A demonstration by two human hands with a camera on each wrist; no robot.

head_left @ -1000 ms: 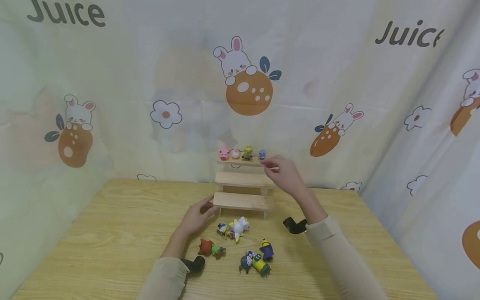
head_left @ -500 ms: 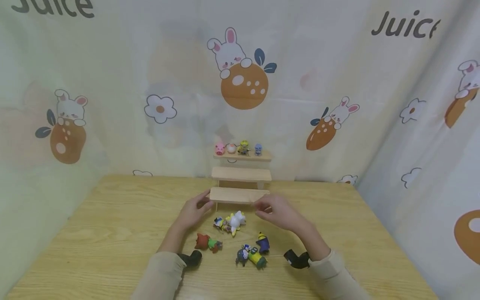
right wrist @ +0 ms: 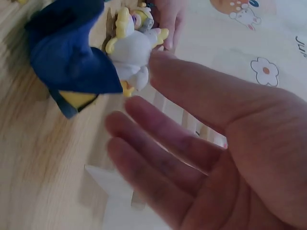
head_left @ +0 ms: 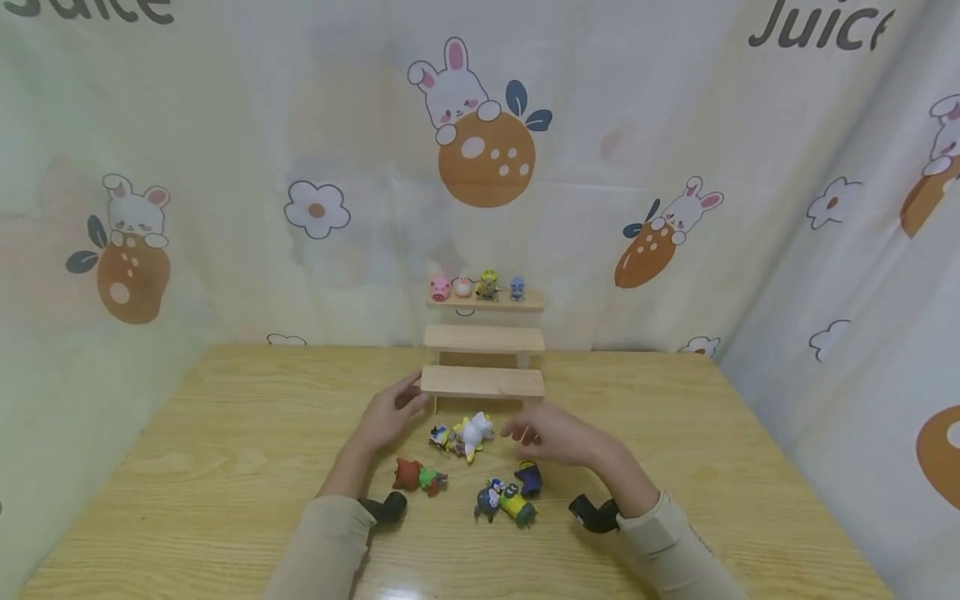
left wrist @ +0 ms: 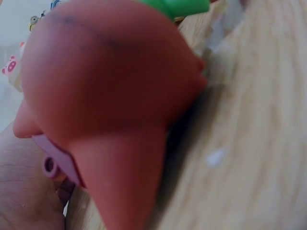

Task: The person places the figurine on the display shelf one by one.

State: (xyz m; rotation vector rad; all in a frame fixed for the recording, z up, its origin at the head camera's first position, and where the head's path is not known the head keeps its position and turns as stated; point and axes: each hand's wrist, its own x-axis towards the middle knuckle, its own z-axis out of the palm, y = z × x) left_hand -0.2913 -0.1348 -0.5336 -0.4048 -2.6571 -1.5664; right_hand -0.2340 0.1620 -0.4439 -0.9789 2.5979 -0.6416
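Note:
My left hand (head_left: 386, 412) touches the left end of the lowest step of a small three-tier wooden stand (head_left: 483, 382), its fingers loosely extended. My right hand (head_left: 558, 435) hovers just right of a white-and-yellow figurine (head_left: 474, 432), holding nothing; in the right wrist view its thumb and fingers (right wrist: 158, 167) are apart. Below that hand lies a dark-blue caped figurine (right wrist: 72, 48), partly covered by it in the head view. A red-and-green figurine (head_left: 408, 473) lies near my left forearm and fills much of the left wrist view. A yellow-and-green figurine (head_left: 517, 505) lies nearer me.
On the top tier stand a pink pig figurine (head_left: 439, 288), a white one (head_left: 462, 287), a yellow one (head_left: 488, 285) and a blue one (head_left: 517, 287). A dark round figurine (head_left: 487, 500) lies on the wooden table (head_left: 210, 467). A printed curtain (head_left: 360, 275) hangs behind.
My right hand has come down from the blue figurine on the top tier to the figurines on the table. My left hand stays at the stand. The head view has tilted slightly downward.

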